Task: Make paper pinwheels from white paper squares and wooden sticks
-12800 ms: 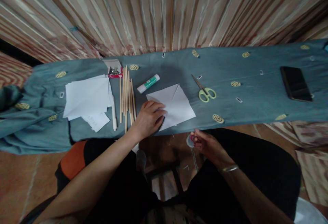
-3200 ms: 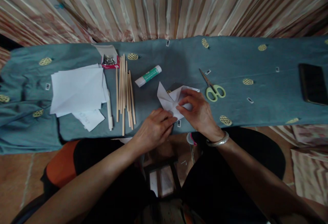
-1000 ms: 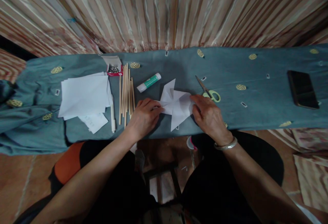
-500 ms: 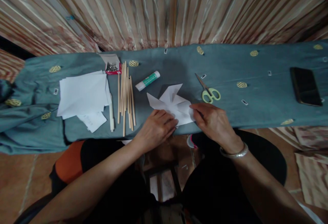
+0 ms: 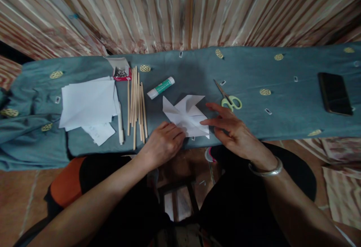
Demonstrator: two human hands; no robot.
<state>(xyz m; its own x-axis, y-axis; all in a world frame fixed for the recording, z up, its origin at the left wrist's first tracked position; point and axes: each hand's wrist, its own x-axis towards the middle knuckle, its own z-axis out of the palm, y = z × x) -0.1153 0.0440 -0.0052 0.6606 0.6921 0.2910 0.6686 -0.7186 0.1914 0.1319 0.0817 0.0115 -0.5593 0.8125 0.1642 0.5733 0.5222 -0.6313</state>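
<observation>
A white paper pinwheel (image 5: 186,114) lies on the cloth-covered table in front of me, its folded blades pointing outward. My left hand (image 5: 165,141) is closed at its lower left corner, the fingertips pinching the paper's edge. On the other side my right hand (image 5: 229,128) has its fingers spread, with fingertips at or just over the right blade; whether they touch it I cannot tell. Green-handled scissors (image 5: 230,100) lie just beyond that hand. Behind the pinwheel is a glue stick (image 5: 161,88) with a green label.
Left of the glue stick lie several wooden sticks (image 5: 137,107), a white pen (image 5: 121,124) and a stack of white paper (image 5: 87,102). An open red box (image 5: 122,74) of small metal pieces stands behind the sticks. A dark phone (image 5: 334,93) rests far right on the green cloth (image 5: 293,107).
My right hand has let go of the pinwheel's right side and opened, fingers spreading. The pinwheel has turned slightly, and my left hand has shifted a little left and down with it.
</observation>
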